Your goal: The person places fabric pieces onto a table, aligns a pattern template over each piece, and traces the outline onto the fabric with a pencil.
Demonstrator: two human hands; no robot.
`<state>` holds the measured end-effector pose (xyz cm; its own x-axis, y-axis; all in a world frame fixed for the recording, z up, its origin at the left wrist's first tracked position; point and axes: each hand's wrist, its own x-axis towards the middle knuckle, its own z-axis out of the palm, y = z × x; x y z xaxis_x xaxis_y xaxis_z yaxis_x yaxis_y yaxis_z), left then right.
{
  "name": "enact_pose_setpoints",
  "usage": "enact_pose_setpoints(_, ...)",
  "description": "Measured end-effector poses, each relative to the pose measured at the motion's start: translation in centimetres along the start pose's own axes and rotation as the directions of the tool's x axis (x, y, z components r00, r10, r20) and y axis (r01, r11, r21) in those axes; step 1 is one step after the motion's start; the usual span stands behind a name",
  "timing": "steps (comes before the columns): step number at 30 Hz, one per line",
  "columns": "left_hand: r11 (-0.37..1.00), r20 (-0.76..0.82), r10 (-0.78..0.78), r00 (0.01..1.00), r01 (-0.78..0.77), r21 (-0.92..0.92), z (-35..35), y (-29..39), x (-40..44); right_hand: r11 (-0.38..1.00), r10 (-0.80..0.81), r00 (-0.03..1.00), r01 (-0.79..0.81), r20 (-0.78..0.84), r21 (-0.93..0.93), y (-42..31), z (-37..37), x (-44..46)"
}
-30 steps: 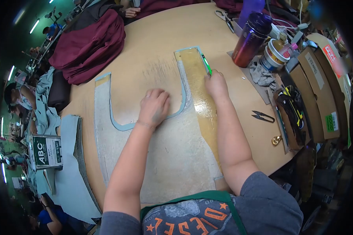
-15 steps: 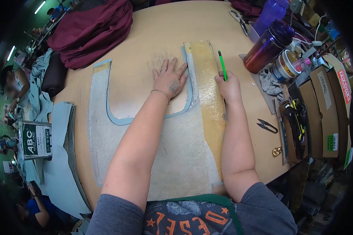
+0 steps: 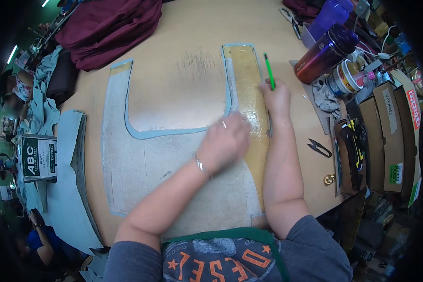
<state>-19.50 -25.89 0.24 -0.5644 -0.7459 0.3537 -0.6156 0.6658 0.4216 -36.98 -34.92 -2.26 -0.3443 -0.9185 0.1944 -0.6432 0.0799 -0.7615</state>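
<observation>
A large U-shaped grey pattern board (image 3: 183,164), with shiny yellow-brown tape (image 3: 249,98) down its right arm, lies flat on the table. Light blue material (image 3: 174,134) shows from beneath along its inner edge and tips. My left hand (image 3: 225,141), wearing a ring and a bracelet, is over the board near the inner right corner; motion smears its fingers, and whether it touches is unclear. My right hand (image 3: 278,101) is closed around a green pencil (image 3: 270,71) beside the board's right edge. The pencil's dark end points up and away; its writing tip is hidden.
Maroon fabric (image 3: 110,30) is heaped at the back left. Light blue sheets (image 3: 73,188) are stacked at left beside an ABC tin (image 3: 40,157). Thread snips (image 3: 319,147), a brass-coloured object (image 3: 330,179), a tumbler (image 3: 324,54) and cardboard boxes (image 3: 385,136) are at right.
My left hand has left the inner opening of the U and come nearer to me and right, over the board. The right hand still holds the pencil at the edge. The view has shifted slightly.
</observation>
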Motion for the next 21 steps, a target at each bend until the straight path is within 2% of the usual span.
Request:
enact_pose_setpoints(1, 1.0, 0.071, 0.025, 0.997, -0.026, 0.014, -0.1, 1.8, -1.8, 0.971, 0.067, 0.998, -0.069, 0.016, 0.231, -0.3, -0.2, 0.1)
enact_pose_setpoints(3, 0.992, 0.296, -0.112, 0.949, 0.086, 0.096, -0.3, 3.8, -3.7, 0.746, 0.181, 0.979, -0.202, 0.099, 0.635, -1.5, -0.6, 0.2)
enact_pose_setpoints(4, 0.989, 0.298, -0.122, 0.947, 0.091, 0.115, 0.0, 3.7, -4.2, 0.606, 0.095, 0.986, -0.164, 0.134, 0.778, -2.5, -0.4, -0.1)
enact_pose_setpoints(7, 0.982, 0.315, -0.153, 0.937, 0.109, 0.152, 0.7, 3.0, -5.1, 0.793, -0.026, 0.903, -0.243, 0.428, 0.559, -5.9, -0.3, -3.3)
enact_pose_setpoints(10, 0.981, 0.316, -0.173, 0.933, 0.134, 0.141, 0.6, 3.2, -5.0, 0.794, -0.088, 0.735, -0.356, 0.672, 0.493, -7.0, 1.3, -5.6)
enact_pose_setpoints(12, 0.983, 0.261, -0.168, 0.951, 0.141, 0.116, 0.8, 3.0, -5.1, 0.838, -0.118, 0.702, -0.309, 0.702, 0.45, -6.7, 2.2, -6.2)
enact_pose_setpoints(16, 0.974, 0.385, -0.22, 0.896, 0.182, 0.134, 0.2, 3.2, -4.9, 0.864, -0.195, 0.655, -0.237, 0.73, 0.444, -7.1, 3.8, -7.8)
enact_pose_setpoints(21, 0.973, 0.445, -0.229, 0.866, 0.192, 0.127, 0.0, 3.2, -4.8, 0.924, -0.362, 0.658, 0.164, 0.66, 0.344, -7.7, 3.6, -8.3)
